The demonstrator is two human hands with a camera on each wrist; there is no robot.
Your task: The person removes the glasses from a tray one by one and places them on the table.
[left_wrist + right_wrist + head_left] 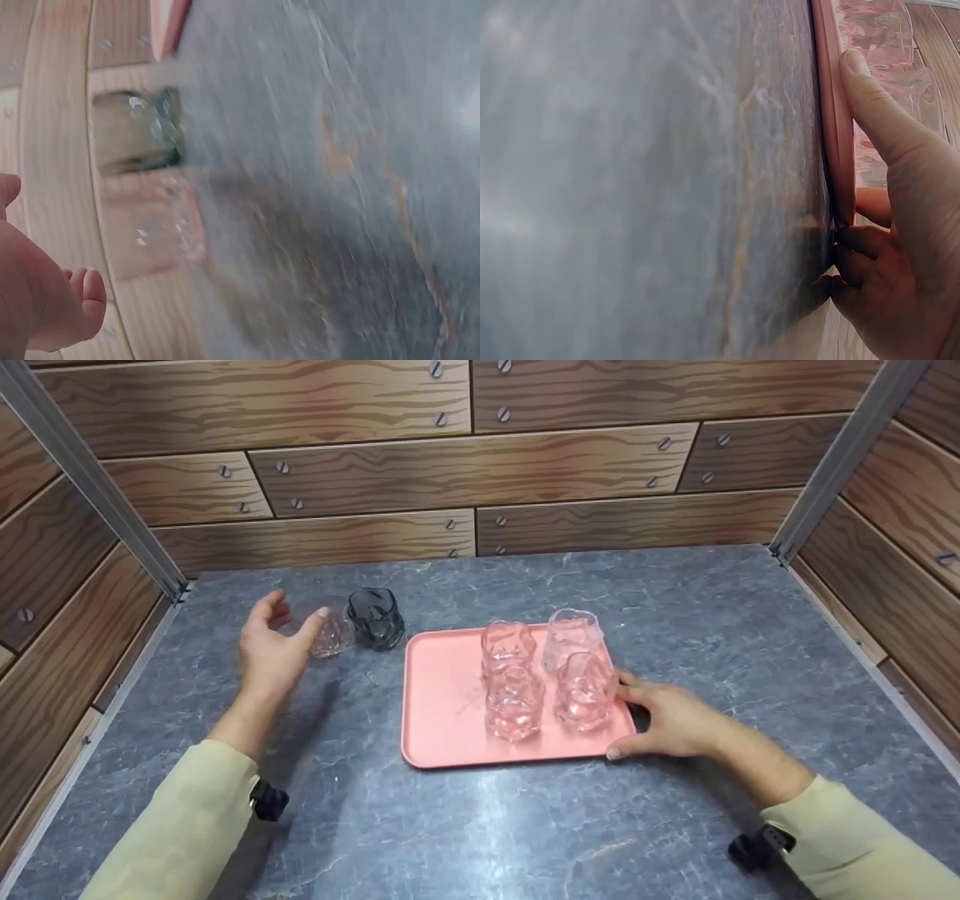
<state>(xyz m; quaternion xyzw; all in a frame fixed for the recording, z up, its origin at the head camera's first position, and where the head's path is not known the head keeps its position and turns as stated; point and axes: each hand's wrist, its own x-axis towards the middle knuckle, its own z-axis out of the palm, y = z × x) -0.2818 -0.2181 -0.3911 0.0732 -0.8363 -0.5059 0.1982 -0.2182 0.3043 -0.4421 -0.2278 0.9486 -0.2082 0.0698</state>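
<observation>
Tumbler (334, 637), pink-tinted, stands upright toward the far-left corner of the tabletop (480, 840), just right of the nearer left grip (274, 651), released; right grip (671, 721) grasps the tray (442, 697) by its right edge.

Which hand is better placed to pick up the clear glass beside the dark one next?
Left, probably: the left hand is close beside the clear glass; the right hand grips the pink tray.

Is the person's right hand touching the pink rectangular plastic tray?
Touching: the right wrist view shows the right hand with its thumb against the rim of the pink rectangular plastic tray.
</observation>
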